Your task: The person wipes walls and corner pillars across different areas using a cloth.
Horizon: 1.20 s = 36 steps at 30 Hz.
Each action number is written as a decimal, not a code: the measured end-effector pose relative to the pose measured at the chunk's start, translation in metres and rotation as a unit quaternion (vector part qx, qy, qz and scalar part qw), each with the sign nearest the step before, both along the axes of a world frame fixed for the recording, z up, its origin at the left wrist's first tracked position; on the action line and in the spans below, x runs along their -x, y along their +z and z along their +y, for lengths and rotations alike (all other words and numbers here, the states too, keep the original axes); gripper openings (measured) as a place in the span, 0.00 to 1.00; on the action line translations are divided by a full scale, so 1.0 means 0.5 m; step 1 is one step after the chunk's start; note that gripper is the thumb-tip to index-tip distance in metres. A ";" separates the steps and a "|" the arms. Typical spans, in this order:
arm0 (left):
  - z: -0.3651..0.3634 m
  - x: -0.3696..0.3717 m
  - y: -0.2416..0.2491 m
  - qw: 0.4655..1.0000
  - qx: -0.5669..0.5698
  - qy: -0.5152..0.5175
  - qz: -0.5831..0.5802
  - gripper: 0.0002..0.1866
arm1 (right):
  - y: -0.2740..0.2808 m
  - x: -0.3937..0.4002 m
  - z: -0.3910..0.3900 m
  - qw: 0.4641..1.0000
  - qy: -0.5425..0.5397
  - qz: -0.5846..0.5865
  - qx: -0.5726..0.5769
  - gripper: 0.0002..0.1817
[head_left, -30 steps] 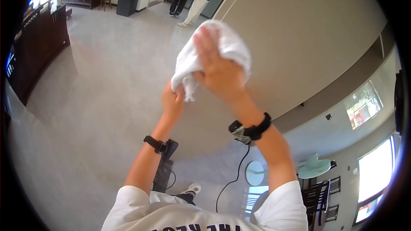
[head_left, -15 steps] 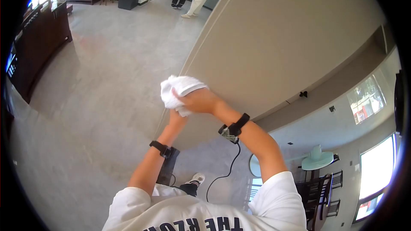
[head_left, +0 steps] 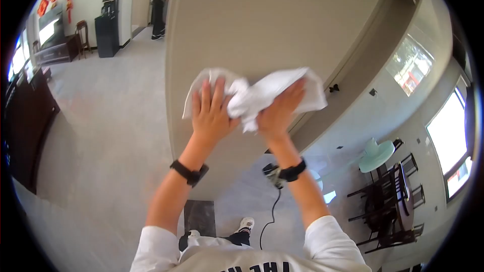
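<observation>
A white cloth point(head_left: 267, 90) lies spread in two lobes against a beige panel point(head_left: 282, 20), bunched in the middle. My left hand point(head_left: 212, 113) presses flat on the cloth's left part, its fingers apart and pointing up. On the right part rests my right hand point(head_left: 282, 108), with its fingers stretched out over the cloth and partly blurred. Both wrists wear black bands, and a small device with a black cable hangs by the right wrist.
A dark wooden cabinet point(head_left: 33, 126) stands at the left, a black cabinet point(head_left: 107, 35) farther back. A person point(head_left: 161, 5) stands beyond the panel's left edge. Dark table and chairs point(head_left: 398, 201) are at lower right, near a pale green round table point(head_left: 377, 155).
The cloth was bundled between both hands at the panel's edge; now it is spread on the panel's face. My hands have moved apart, and the view has turned.
</observation>
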State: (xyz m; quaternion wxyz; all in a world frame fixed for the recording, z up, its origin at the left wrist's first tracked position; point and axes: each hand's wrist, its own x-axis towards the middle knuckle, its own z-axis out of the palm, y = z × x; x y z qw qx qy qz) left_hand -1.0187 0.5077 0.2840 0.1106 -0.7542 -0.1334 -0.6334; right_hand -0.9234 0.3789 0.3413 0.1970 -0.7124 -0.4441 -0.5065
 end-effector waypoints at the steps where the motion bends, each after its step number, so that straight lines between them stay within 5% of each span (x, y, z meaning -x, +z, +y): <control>1: -0.002 -0.004 -0.053 1.000 -0.005 0.013 0.016 0.31 | -0.051 0.008 0.018 0.995 0.078 -0.007 -0.063 0.41; 7: -0.008 0.019 -0.273 0.997 -0.005 -0.002 0.076 0.28 | -0.294 0.026 0.055 0.994 0.059 -0.066 -0.070 0.24; 11: -0.011 0.080 -0.378 0.979 0.015 -0.049 0.196 0.23 | -0.433 0.029 0.016 0.974 0.179 0.022 0.137 0.25; 14: 0.000 0.139 -0.430 0.953 0.035 -0.102 0.282 0.24 | -0.416 0.068 -0.020 0.958 0.187 0.089 0.198 0.24; 17: 0.012 0.150 -0.369 0.929 0.147 -0.136 0.310 0.33 | -0.309 0.095 -0.041 0.923 0.268 0.229 0.155 0.23; 18: 0.014 0.135 -0.315 0.925 0.204 -0.135 0.291 0.34 | -0.277 0.097 -0.045 0.953 0.201 0.163 0.157 0.19; 19: 0.026 0.115 -0.252 0.962 0.071 -0.070 0.256 0.36 | -0.219 0.098 -0.037 0.892 0.302 0.333 0.056 0.17; 21: 0.012 0.086 -0.053 0.982 0.055 -0.101 0.152 0.37 | -0.110 0.082 -0.024 0.956 0.230 0.180 -0.027 0.20; 23: 0.001 0.075 0.123 0.990 0.030 -0.119 0.076 0.33 | 0.005 0.049 -0.041 0.984 0.151 0.095 0.020 0.31; 26: -0.001 0.054 0.279 0.995 -0.061 -0.070 -0.021 0.31 | 0.159 0.012 -0.056 0.990 0.093 0.008 -0.105 0.35; 36: -0.015 0.013 0.165 0.997 -0.054 0.056 -0.005 0.36 | 0.066 -0.039 -0.031 0.976 0.025 -0.008 -0.215 0.40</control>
